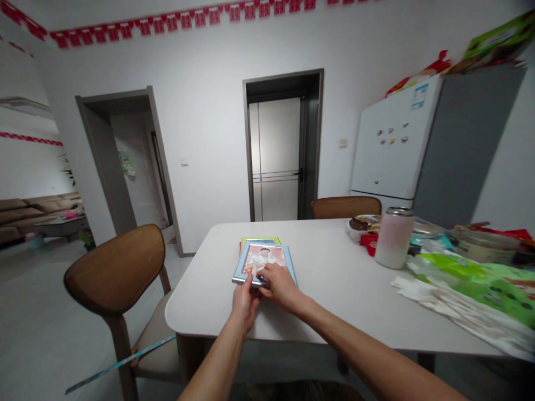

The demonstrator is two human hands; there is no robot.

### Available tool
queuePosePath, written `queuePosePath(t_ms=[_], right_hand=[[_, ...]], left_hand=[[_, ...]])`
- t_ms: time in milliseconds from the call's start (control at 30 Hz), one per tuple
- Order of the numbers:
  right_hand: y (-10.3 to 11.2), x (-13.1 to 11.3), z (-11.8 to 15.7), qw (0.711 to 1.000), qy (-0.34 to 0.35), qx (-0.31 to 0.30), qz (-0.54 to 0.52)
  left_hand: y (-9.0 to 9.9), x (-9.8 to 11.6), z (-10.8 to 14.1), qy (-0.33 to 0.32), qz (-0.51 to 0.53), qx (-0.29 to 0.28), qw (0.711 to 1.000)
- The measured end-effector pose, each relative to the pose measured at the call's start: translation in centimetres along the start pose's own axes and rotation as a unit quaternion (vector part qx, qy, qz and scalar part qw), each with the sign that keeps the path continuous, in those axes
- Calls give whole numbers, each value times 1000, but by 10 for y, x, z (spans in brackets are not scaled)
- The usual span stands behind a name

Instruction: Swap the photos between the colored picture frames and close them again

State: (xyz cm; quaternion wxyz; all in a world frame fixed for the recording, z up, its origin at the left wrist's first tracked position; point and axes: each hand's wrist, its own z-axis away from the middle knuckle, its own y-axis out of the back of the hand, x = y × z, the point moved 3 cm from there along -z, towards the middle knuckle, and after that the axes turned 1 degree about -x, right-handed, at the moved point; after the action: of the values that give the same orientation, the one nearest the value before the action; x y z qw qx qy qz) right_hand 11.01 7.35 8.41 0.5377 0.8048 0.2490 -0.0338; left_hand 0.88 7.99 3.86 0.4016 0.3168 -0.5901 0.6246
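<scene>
A light-blue picture frame (291, 267) with a photo in it lies tilted over the near middle of the white table (334, 301). Under its far edge shows a yellow-green frame or booklet (273, 240), with a bit of red at its left side. My left hand (246, 303) grips the blue frame's near edge, thumb on top and fingers beneath. Over the near right part of the frame lies my right hand (281, 285), its fingers curled and touching the frame's lower edge and photo. Its fingertips are partly hidden.
To the right stand a pink-white bottle (394, 238), green packaging (489, 278), a white cloth (443, 306) and several food packs. A brown chair (121, 273) is at the left with a patterned strip (121, 363) across it; another chair (346, 207) stands behind the table.
</scene>
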Motion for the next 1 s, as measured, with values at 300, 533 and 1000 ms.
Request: queuePosePath(t_ms=[300, 533, 1000], right_hand=[[61, -31, 60, 894, -53, 108, -432], [74, -25, 124, 719, -249, 131, -635], [10, 53, 111, 922, -255, 29, -291]], left_hand=[[-28, 41, 89, -278, -190, -40, 941], [-42, 43, 161, -576, -496, -156, 631], [-32, -54, 122, -667, -556, -102, 486]])
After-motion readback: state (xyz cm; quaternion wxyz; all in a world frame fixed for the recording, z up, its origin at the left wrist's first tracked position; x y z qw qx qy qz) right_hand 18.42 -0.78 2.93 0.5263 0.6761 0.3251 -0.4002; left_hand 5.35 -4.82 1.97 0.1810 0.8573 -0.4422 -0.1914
